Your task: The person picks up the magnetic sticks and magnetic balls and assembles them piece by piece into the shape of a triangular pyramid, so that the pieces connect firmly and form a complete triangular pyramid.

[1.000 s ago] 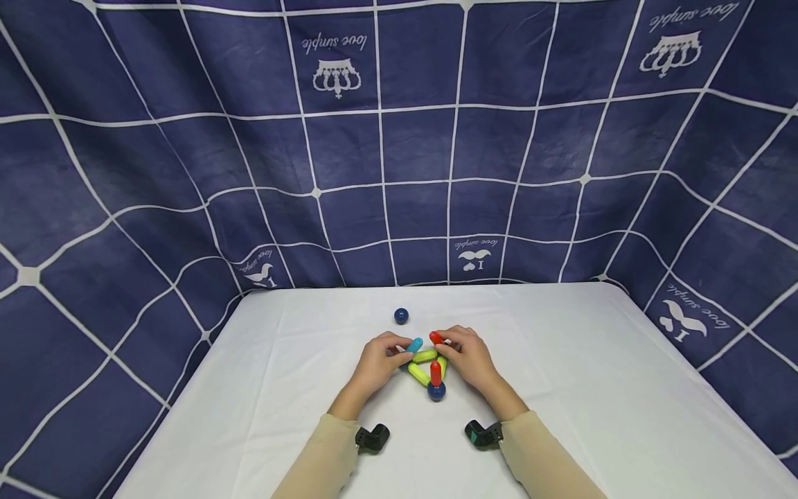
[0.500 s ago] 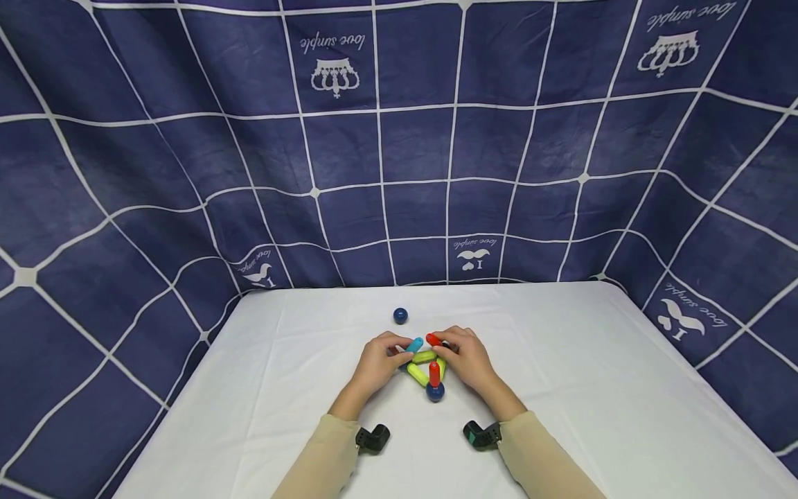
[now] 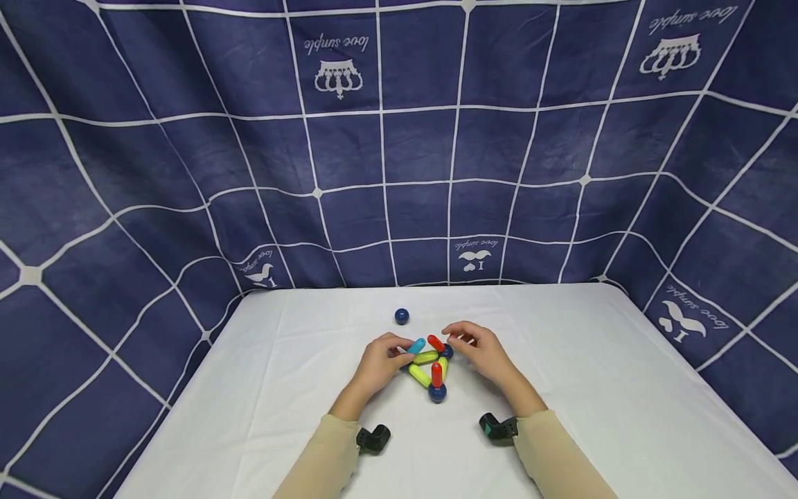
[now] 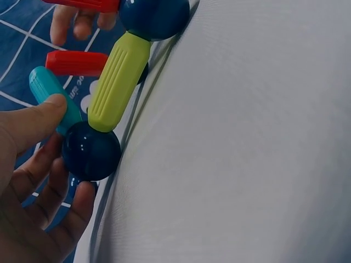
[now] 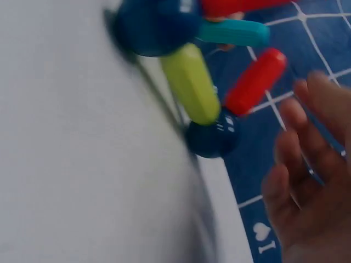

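Observation:
On the table, three yellow-green rods (image 3: 420, 375) and three dark blue balls form a triangle. My left hand (image 3: 378, 364) pinches a light blue rod (image 4: 45, 87) that slants up from the left ball (image 4: 90, 152); its other fingers lie by that ball. My right hand (image 3: 488, 353) is just right of the triangle, fingers loosely bent and holding nothing. Beside it a tilted red rod (image 5: 255, 83) stands on the right ball (image 5: 214, 135), apart from the fingers. At the front corner, another red rod (image 3: 436, 375) rises upright from the front ball (image 3: 438, 394).
A loose dark blue ball (image 3: 402, 316) lies behind the triangle. White cloth covers the table (image 3: 299, 388). A blue curtain (image 3: 411, 145) with white grid lines hangs behind the table and at both sides.
My right hand has let go of the right red rod and moved off to the right. That rod now leans leftward on its ball. The left hand keeps its pinch on the light blue rod.

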Motion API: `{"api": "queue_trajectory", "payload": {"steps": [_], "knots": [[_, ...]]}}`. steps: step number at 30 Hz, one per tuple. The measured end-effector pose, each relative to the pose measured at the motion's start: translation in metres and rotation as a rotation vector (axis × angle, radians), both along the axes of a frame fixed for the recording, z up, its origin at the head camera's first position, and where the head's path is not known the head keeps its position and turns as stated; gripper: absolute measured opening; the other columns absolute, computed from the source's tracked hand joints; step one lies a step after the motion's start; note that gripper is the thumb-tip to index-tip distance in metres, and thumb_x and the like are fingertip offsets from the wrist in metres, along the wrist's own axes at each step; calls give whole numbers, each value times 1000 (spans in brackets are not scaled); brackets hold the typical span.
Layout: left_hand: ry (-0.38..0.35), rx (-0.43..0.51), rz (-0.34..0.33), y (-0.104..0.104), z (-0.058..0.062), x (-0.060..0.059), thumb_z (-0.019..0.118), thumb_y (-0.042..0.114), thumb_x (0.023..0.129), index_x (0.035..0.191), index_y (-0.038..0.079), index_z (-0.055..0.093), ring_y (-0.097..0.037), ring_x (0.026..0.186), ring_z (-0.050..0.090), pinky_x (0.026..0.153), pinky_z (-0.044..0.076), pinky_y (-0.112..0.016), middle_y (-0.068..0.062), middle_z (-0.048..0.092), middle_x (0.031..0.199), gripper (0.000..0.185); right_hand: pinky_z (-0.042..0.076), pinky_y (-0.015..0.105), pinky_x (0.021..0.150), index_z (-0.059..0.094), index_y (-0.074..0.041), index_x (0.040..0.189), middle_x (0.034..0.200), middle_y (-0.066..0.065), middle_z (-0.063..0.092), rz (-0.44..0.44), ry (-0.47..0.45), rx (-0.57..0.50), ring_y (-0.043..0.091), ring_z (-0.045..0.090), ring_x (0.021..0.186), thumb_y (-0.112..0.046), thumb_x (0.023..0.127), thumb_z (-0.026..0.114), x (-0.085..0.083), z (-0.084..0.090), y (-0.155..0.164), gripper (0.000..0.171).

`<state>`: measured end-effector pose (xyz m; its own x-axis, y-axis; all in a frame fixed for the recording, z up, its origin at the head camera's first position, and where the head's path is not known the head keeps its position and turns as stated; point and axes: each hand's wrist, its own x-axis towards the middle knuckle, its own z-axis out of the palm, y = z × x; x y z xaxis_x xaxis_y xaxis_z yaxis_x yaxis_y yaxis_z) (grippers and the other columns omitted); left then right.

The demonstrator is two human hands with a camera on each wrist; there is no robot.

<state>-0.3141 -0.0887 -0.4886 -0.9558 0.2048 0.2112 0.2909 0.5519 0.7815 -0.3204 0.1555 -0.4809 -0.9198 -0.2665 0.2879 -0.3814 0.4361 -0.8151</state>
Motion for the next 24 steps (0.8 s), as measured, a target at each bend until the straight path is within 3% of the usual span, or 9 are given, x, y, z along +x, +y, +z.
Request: {"api": "queue_trajectory", "payload": {"steps": [5, 9, 14, 24], "knots": [[6, 4, 0, -2, -1, 0, 78, 17, 86, 106, 16, 77, -10, 83, 57, 72, 46, -22, 2, 69, 96, 20, 48, 25, 63, 72, -10, 113, 102, 14, 69, 231, -140, -36, 11, 55, 76, -18, 95, 68, 7, 3, 10, 21], [3, 13, -5, -2, -1, 0, 78, 17, 87, 106, 17, 77, -10, 83, 57, 72, 46, -22, 2, 69, 95, 20, 45, 20, 64, 73, -9, 112, 91, 8, 68, 334, -178, -8, 10, 54, 74, -16, 89, 74, 10, 0, 9, 24], [-5, 19, -9, -2, 0, 0, 77, 17, 87, 106, 16, 77, -11, 84, 57, 73, 46, -22, 2, 69, 96, 19, 46, 20, 63, 75, -10, 106, 86, -3, 68, 380, -179, 25, 7, 54, 71, -19, 85, 79, 10, -6, 5, 23], [3, 21, -10, -2, 0, -1, 77, 16, 87, 106, 15, 77, -11, 85, 58, 74, 48, -22, 1, 70, 96, 19, 46, 21, 63, 76, -13, 100, 88, -1, 70, 328, -171, 17, 7, 53, 71, -22, 88, 77, 12, -11, -1, 15]]}}
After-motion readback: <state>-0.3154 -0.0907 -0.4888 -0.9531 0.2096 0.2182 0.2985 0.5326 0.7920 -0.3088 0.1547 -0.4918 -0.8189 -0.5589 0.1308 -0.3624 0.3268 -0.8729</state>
